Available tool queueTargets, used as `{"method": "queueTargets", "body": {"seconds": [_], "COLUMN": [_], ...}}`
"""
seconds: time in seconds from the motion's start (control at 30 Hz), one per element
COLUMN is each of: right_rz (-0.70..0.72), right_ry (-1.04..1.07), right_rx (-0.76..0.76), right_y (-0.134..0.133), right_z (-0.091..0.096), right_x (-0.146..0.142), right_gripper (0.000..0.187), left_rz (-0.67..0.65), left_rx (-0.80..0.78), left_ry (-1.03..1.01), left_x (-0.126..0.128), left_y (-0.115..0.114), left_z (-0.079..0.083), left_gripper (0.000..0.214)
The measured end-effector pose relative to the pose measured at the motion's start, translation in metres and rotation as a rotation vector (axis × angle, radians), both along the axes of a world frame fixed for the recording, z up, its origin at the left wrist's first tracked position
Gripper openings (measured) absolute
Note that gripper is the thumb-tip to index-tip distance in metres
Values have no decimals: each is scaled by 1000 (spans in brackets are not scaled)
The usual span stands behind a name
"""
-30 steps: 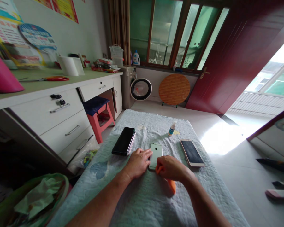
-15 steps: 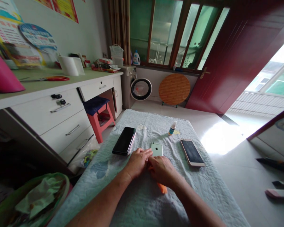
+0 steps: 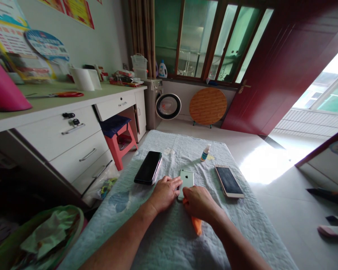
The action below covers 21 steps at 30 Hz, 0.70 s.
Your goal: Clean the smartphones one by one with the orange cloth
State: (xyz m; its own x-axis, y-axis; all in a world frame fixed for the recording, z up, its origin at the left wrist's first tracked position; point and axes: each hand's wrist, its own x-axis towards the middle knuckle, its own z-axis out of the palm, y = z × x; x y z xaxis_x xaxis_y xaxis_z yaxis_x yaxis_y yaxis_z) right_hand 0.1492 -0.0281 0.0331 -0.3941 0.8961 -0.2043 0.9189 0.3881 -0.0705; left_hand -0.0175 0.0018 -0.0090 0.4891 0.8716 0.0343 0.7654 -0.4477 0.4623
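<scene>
A silver phone (image 3: pixel 187 180) lies face down on the quilted cloth, its apple logo showing. Along its left side rests my left hand (image 3: pixel 166 190), fingers stretched out and fingertips touching the phone's edge. My right hand (image 3: pixel 199 200) is closed round an orange cloth (image 3: pixel 197 225), at the lower right part of the phone's back. One end of the cloth hangs out below the hand toward me; the rest is hidden in the fingers. The phone's lower right part is covered by that hand.
A stack of dark phones (image 3: pixel 148 167) lies to the left. A small spray bottle (image 3: pixel 205 153) stands beyond the silver phone, and a gold-framed phone (image 3: pixel 229 181) lies to the right. The pale quilted cloth (image 3: pixel 169 240) covers the surface. A white desk (image 3: pixel 81 150) stands at left.
My right hand has shifted slightly right, with the orange cloth, uncovering more of the silver phone's lower left part. The left hand stays at the phone's left side.
</scene>
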Motion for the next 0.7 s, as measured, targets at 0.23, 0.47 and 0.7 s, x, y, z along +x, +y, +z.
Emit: {"method": "queueTargets", "body": {"seconds": [0.23, 0.47, 0.7], "right_rz": [-31, -34, -25], "right_ry": [87, 101, -62], "right_rx": [65, 49, -44], "right_y": [-5, -5, -3], "right_z": [-8, -9, 6], "right_x": [-16, -20, 2], "right_gripper": [22, 21, 20], "left_rz": [-5, -2, -12], "left_rx": [-28, -25, -9], "left_ry": [-31, -42, -8], "left_x": [-1, -1, -1], "left_y": [0, 0, 2], "left_z": [2, 2, 0], "left_gripper": [48, 49, 45]}}
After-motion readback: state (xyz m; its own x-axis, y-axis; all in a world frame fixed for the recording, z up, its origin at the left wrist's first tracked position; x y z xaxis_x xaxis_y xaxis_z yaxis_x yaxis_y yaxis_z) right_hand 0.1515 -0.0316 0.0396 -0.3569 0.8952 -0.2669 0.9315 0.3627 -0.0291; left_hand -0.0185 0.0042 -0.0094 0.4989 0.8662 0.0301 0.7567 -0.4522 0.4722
